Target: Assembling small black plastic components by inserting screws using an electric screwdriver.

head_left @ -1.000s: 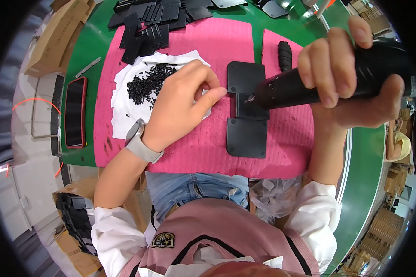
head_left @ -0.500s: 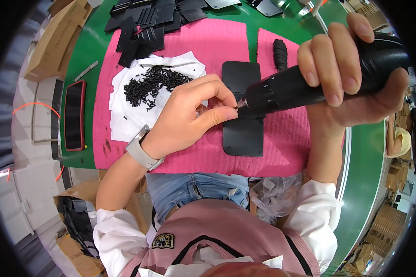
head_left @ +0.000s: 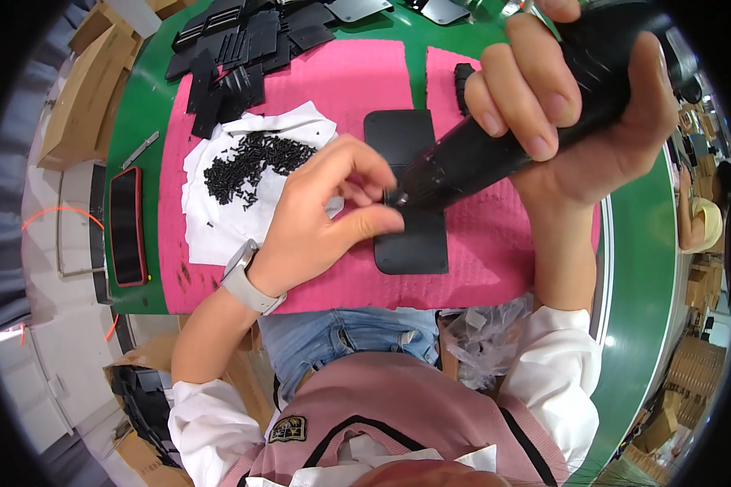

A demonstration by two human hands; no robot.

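Green surface [head_left: 638,268] is carrying everything, with a pink mat [head_left: 349,89] lying across it and a flat black plate [head_left: 406,235] resting near the middle of that mat. Black electric screwdriver [head_left: 503,134] is being gripped tight in the right hand [head_left: 577,105], tilting down and to the left so its tip is hanging just over the plate. Since a second ago the plate has stayed put while the driver's tip and the left hand [head_left: 317,227] have been closing in on each other; now the left grip is narrowing to a pinch right at the bit, seemingly on a screw, though the screw itself is too small to tell. Farther left, a white cloth [head_left: 219,227] is holding a heap of small black screws [head_left: 248,162], well apart from the tip.
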